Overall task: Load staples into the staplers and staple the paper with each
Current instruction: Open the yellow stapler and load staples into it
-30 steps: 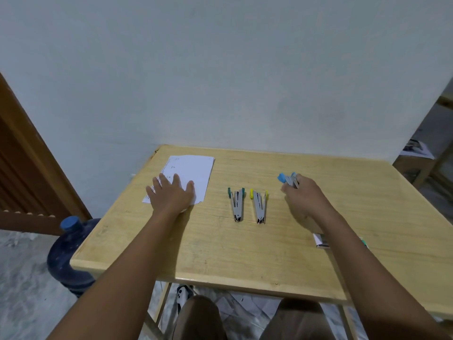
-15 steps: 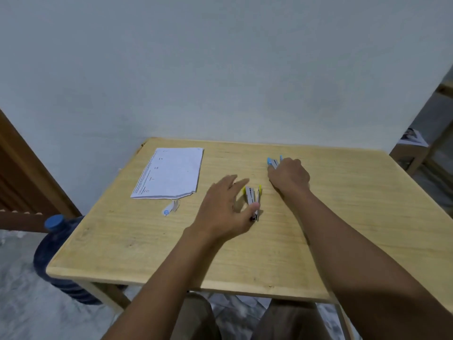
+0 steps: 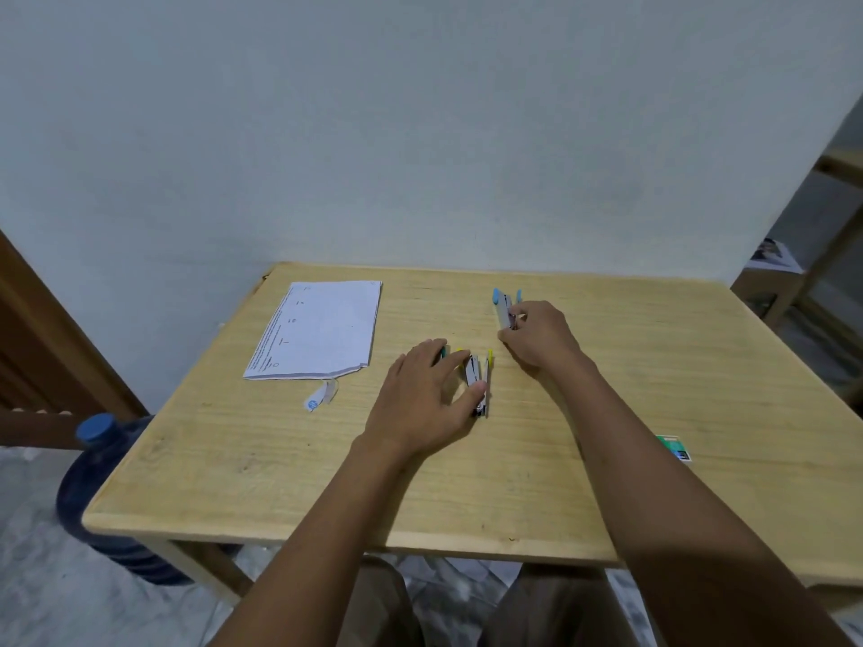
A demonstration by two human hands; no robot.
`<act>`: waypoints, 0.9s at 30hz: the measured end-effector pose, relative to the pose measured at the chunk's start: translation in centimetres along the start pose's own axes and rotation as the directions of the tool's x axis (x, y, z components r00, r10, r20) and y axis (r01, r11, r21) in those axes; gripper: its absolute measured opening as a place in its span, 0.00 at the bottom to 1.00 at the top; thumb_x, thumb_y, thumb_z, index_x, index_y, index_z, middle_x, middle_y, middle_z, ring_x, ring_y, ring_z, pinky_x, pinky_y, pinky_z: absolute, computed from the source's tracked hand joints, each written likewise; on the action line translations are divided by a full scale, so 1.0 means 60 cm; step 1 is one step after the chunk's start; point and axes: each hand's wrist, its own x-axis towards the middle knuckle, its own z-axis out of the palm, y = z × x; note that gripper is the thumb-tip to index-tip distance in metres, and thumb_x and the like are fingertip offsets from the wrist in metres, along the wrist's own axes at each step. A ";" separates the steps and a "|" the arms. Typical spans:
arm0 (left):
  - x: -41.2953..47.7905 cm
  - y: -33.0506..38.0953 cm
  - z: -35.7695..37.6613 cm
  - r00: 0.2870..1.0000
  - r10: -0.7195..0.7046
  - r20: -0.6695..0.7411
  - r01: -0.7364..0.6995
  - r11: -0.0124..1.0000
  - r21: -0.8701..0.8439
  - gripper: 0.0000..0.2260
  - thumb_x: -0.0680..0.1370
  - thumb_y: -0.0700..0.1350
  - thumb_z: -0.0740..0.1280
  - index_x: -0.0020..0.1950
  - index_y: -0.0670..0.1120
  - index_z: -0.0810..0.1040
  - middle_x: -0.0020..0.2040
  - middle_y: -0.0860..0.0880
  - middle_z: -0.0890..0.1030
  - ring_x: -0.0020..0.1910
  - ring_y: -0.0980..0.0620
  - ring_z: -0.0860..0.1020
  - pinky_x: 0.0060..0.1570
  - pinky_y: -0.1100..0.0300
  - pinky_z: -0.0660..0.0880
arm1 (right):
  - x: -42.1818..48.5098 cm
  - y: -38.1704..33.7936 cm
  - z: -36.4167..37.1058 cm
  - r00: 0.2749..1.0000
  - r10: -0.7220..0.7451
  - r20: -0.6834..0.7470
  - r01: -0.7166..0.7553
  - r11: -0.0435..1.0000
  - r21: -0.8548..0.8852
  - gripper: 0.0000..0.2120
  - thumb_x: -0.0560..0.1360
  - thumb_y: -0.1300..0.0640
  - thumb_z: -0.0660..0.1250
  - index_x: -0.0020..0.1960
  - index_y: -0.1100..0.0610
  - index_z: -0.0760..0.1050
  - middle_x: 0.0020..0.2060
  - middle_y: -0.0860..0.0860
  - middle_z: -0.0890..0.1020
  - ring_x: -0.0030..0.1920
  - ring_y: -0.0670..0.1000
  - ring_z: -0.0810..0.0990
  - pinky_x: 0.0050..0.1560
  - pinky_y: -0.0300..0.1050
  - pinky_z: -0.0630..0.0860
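Observation:
Three small silver staplers lie on the wooden table [image 3: 654,366]. My right hand [image 3: 539,340] is closed on the blue-tipped stapler [image 3: 503,306] at the middle back. My left hand [image 3: 427,396] lies over the green-tipped stapler [image 3: 443,351], hiding most of it, with the thumb against the yellow-tipped stapler [image 3: 480,382] beside it. Whether the left hand grips either one is unclear. A stack of white paper [image 3: 317,331] lies at the back left. A small green-and-white staple box [image 3: 673,448] sits to the right of my right forearm.
A small paper scrap with a blue mark [image 3: 320,396] lies just in front of the paper stack. A blue water jug [image 3: 107,492] stands on the floor left of the table. A wall rises right behind the table. Wooden furniture [image 3: 803,273] stands at far right.
My left hand left the paper stack and moved right onto the green and yellow staplers. My right hand has stayed on the blue stapler. The staple box has come out from behind my right forearm.

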 end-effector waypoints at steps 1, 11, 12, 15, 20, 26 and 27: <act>0.000 0.000 0.000 1.000 0.001 -0.002 -0.001 1.000 -0.004 0.25 0.77 0.62 0.61 0.71 0.52 0.73 0.71 0.51 0.71 0.71 0.53 0.65 0.71 0.52 0.63 | 0.003 -0.001 0.001 1.000 0.007 0.009 -0.007 1.000 0.009 0.22 0.76 0.59 0.69 0.69 0.60 0.74 0.65 0.56 0.78 0.63 0.55 0.78 0.57 0.45 0.72; 0.005 -0.008 0.000 0.999 -0.029 0.035 0.029 0.999 -0.015 0.21 0.82 0.53 0.57 0.74 0.47 0.69 0.75 0.49 0.69 0.76 0.51 0.62 0.75 0.50 0.58 | -0.100 -0.009 0.023 0.997 0.071 0.020 -0.072 0.994 0.080 0.17 0.75 0.44 0.65 0.35 0.54 0.76 0.30 0.51 0.80 0.32 0.54 0.78 0.36 0.44 0.73; 0.004 -0.007 0.000 0.999 -0.027 0.038 0.028 1.000 -0.009 0.21 0.83 0.52 0.57 0.74 0.46 0.69 0.75 0.48 0.69 0.76 0.51 0.62 0.75 0.50 0.58 | -0.105 -0.013 0.028 0.997 0.075 0.020 -0.075 0.997 0.036 0.18 0.75 0.44 0.65 0.32 0.53 0.74 0.28 0.52 0.78 0.30 0.54 0.76 0.34 0.43 0.71; 0.003 -0.003 -0.003 0.999 -0.030 0.043 0.031 0.999 -0.013 0.19 0.83 0.50 0.57 0.73 0.44 0.70 0.74 0.48 0.70 0.75 0.51 0.63 0.74 0.54 0.56 | -0.112 -0.027 0.031 0.997 0.081 0.000 -0.081 0.996 -0.040 0.16 0.75 0.47 0.64 0.31 0.53 0.72 0.28 0.51 0.76 0.29 0.53 0.72 0.32 0.42 0.68; 0.000 0.002 -0.002 0.999 -0.041 -0.022 0.039 0.994 -0.098 0.19 0.82 0.54 0.58 0.68 0.48 0.76 0.71 0.52 0.74 0.75 0.54 0.64 0.74 0.50 0.59 | -0.127 -0.023 0.026 0.990 0.098 -0.106 -0.096 0.995 0.026 0.19 0.74 0.50 0.65 0.27 0.55 0.69 0.23 0.50 0.72 0.26 0.53 0.68 0.28 0.43 0.64; -0.020 0.042 -0.019 0.961 -0.139 -0.237 0.077 0.964 -0.253 0.11 0.81 0.55 0.63 0.47 0.53 0.82 0.41 0.59 0.80 0.45 0.59 0.76 0.46 0.62 0.71 | -0.180 -0.005 0.018 0.958 0.084 -0.275 0.000 0.957 0.290 0.17 0.77 0.52 0.66 0.35 0.61 0.81 0.29 0.53 0.82 0.33 0.54 0.80 0.31 0.45 0.72; -0.025 0.065 -0.029 0.956 -0.226 -0.185 0.131 0.897 -0.422 0.15 0.81 0.56 0.61 0.43 0.51 0.83 0.38 0.56 0.81 0.41 0.60 0.77 0.42 0.65 0.71 | -0.192 -0.008 0.019 0.948 0.068 -0.310 0.039 0.944 0.327 0.15 0.77 0.53 0.67 0.38 0.60 0.83 0.31 0.52 0.84 0.35 0.52 0.82 0.34 0.46 0.75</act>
